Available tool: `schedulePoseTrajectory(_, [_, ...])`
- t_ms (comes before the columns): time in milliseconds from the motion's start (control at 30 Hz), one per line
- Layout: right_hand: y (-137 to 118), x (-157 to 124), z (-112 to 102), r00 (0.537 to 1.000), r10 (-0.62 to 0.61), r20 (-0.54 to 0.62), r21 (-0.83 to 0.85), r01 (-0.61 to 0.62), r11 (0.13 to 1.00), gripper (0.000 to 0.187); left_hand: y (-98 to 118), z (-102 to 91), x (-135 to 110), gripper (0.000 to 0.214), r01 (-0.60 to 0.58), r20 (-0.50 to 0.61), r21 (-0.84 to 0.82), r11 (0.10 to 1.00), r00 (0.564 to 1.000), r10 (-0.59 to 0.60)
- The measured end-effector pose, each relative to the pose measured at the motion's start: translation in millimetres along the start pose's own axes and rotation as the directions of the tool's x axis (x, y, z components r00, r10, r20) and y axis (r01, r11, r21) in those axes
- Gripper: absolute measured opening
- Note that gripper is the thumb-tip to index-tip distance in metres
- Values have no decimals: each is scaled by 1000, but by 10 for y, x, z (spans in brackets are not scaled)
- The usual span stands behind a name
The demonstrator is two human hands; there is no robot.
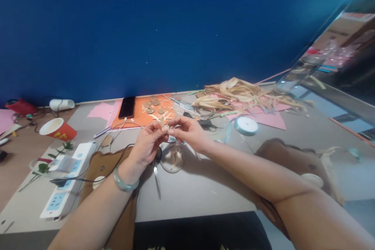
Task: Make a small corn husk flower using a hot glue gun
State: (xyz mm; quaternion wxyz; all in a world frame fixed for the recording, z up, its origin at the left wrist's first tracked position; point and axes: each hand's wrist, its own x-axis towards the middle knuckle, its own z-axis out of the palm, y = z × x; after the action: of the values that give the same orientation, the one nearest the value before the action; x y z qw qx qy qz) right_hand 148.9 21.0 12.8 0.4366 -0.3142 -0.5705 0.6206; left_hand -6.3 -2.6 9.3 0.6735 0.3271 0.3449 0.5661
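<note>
My left hand (150,140), with a pale green bangle (125,181) on its wrist, pinches a small bundle of pale dried husk strips (161,118). Its strip ends fan out above the fingertips. My right hand (189,133) meets it from the right, thumb and fingers closed on the same bundle near its base. The exact point of grip is hidden by the fingers. Just below the hands lie scissors (157,177), blades toward me. Beside them is a clear round dish (172,159) with pale bits in it.
A heap of dried husks (234,93) lies on pink paper by the blue wall. Nearby are a ribbon roll (246,125), a phone (127,108) and orange paper (140,105). A power strip (67,179), cables and a tilted red paper cup (63,129) sit left.
</note>
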Motion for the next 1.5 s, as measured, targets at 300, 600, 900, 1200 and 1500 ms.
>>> schedulePoseTrajectory(300, [17,44,-63,983,69,169,260,-112,959,27,6,-22,-8,24,35,69,39,999,997,-38])
schedulePoseTrajectory(600, [3,44,-26,994,77,74,263,-94,960,27,11,-14,8,29,-27,-10,65,998,1000,28])
schedulePoseTrajectory(900, [-16,0,33,999,16,-49,186,-7,983,28,16,-2,-24,28,-152,-48,193,969,985,164])
schedulePoseTrajectory(1200, [-28,-8,27,993,-81,-85,43,85,995,26,29,21,-21,32,-187,-95,195,963,973,209])
schedulePoseTrajectory(1500, [-4,4,-13,994,-100,-52,-40,98,994,27,32,23,-30,30,-184,-73,269,945,975,210])
